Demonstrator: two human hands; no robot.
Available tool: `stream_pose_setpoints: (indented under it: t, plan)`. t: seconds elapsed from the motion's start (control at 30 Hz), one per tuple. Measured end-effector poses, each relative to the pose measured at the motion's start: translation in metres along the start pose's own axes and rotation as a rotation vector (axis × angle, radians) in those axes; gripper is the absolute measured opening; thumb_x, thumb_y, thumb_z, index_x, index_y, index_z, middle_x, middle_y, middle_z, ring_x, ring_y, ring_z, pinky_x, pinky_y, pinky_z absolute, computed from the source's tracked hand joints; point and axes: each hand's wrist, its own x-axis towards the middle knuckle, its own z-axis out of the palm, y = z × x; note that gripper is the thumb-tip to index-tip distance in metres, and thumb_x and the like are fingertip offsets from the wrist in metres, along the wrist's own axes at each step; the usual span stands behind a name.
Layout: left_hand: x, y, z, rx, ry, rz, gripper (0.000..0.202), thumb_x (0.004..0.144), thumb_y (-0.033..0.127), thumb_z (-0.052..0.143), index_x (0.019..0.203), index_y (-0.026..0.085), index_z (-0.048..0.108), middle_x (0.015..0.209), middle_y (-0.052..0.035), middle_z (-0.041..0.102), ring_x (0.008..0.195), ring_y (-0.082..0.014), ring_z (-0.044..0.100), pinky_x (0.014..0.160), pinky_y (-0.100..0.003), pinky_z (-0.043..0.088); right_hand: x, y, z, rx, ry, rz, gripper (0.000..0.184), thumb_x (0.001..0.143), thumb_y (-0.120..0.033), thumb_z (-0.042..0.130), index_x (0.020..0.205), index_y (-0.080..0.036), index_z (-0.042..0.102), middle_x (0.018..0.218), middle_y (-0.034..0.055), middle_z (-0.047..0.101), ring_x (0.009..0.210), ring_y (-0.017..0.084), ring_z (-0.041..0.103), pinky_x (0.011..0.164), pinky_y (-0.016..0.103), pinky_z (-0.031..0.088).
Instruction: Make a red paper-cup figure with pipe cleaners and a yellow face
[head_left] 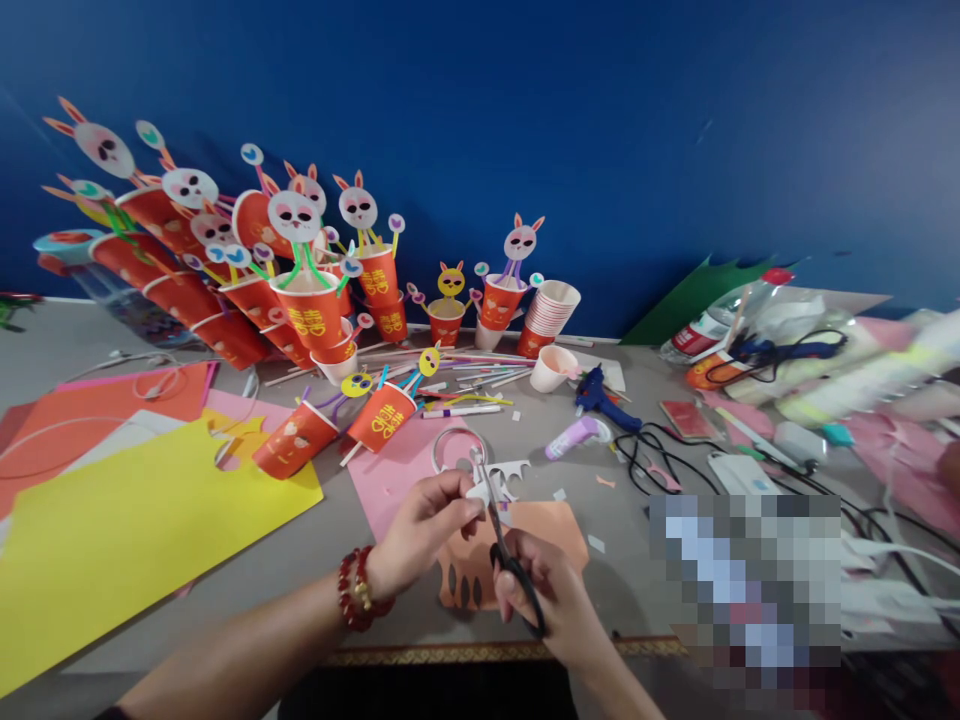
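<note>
Between the thumb and fingers of my left hand (431, 525) is a small piece of white paper (478, 492). My right hand (546, 590) grips black-handled scissors (507, 558), their blades pointing away from me and reaching the edge of the white piece. Under my hands lies an orange paper sheet (551, 528) with several shapes cut out of it. Just beyond the blade tips rests a cut-up white paper scrap (511, 474). Pink paper (379, 490) lies flat to the left of my left hand.
Red paper cups (311, 310) with rabbit faces crowd the back left. Yellow sheets (150, 530) cover the left. A blue glue gun (604, 400), a purple tube (574, 438) and tangled cables lie right of centre. Beyond stands a plastic bottle (720, 315).
</note>
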Motion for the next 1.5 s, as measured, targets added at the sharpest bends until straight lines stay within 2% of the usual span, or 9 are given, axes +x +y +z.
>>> stream_pose_setpoints:
  t: [0.27,0.57,0.8,0.97,1.23,1.4,1.5]
  plan:
    - [0.000,0.002,0.000,-0.002,-0.014,-0.009,0.036,0.075,0.046,0.075,0.067,0.017,0.055,0.061,0.0033,0.052,0.057,-0.0098,0.047,0.059,-0.023,0.038,-0.001,0.000,-0.005,-0.009,-0.015,0.034,0.055,0.074,-0.072,0.068,0.068,-0.020,0.051,0.052,-0.0037,0.052,0.043,0.010,0.045,0.046,0.024,0.042]
    - [0.001,0.001,-0.003,0.009,-0.055,-0.012,0.037,0.076,0.046,0.075,0.067,0.017,0.056,0.061,0.0027,0.052,0.056,-0.0095,0.045,0.058,-0.023,0.040,-0.001,0.021,-0.016,0.019,0.016,0.055,0.056,0.071,-0.066,0.075,0.064,-0.021,0.043,0.054,-0.0064,0.046,0.041,0.008,0.045,0.041,0.022,0.038]
    - [0.003,0.006,-0.006,0.054,-0.110,-0.005,0.037,0.077,0.047,0.073,0.065,0.016,0.056,0.059,0.0030,0.051,0.054,-0.0091,0.045,0.056,-0.022,0.039,-0.001,0.006,-0.016,-0.008,0.018,0.118,0.058,0.066,-0.064,0.079,0.061,-0.022,0.039,0.054,-0.0081,0.041,0.041,0.008,0.044,0.042,0.022,0.041]
    - [0.003,0.012,-0.008,0.118,-0.131,-0.034,0.032,0.078,0.041,0.071,0.065,0.016,0.055,0.058,0.0035,0.052,0.052,-0.0082,0.045,0.053,-0.021,0.037,0.002,0.003,-0.021,-0.057,-0.009,0.199,0.056,0.063,-0.056,0.083,0.061,-0.022,0.037,0.053,-0.0086,0.041,0.041,0.006,0.041,0.042,0.021,0.042]
    - [0.004,0.019,-0.009,0.165,-0.159,-0.093,0.027,0.081,0.036,0.067,0.066,0.017,0.055,0.057,0.0058,0.052,0.041,-0.0044,0.034,0.043,-0.020,0.028,0.003,0.007,-0.030,-0.139,-0.048,0.178,0.050,0.067,-0.054,0.078,0.062,-0.022,0.039,0.052,-0.0084,0.042,0.040,0.007,0.044,0.041,0.019,0.037]
    - [0.005,0.016,-0.011,0.165,-0.166,-0.062,0.029,0.079,0.036,0.068,0.063,0.017,0.053,0.058,0.0043,0.052,0.049,-0.0065,0.042,0.048,-0.019,0.032,0.004,0.009,-0.033,-0.148,-0.063,0.181,0.045,0.066,-0.049,0.078,0.062,-0.021,0.044,0.052,-0.0083,0.044,0.040,0.006,0.044,0.041,0.019,0.038]
    - [0.005,0.014,-0.013,0.179,-0.170,-0.084,0.028,0.080,0.035,0.066,0.064,0.017,0.053,0.057,0.0043,0.051,0.049,-0.0068,0.041,0.048,-0.020,0.031,0.005,0.008,-0.033,-0.115,-0.045,0.207,0.043,0.063,-0.043,0.079,0.059,-0.021,0.042,0.052,-0.0081,0.045,0.040,0.006,0.044,0.040,0.018,0.038]
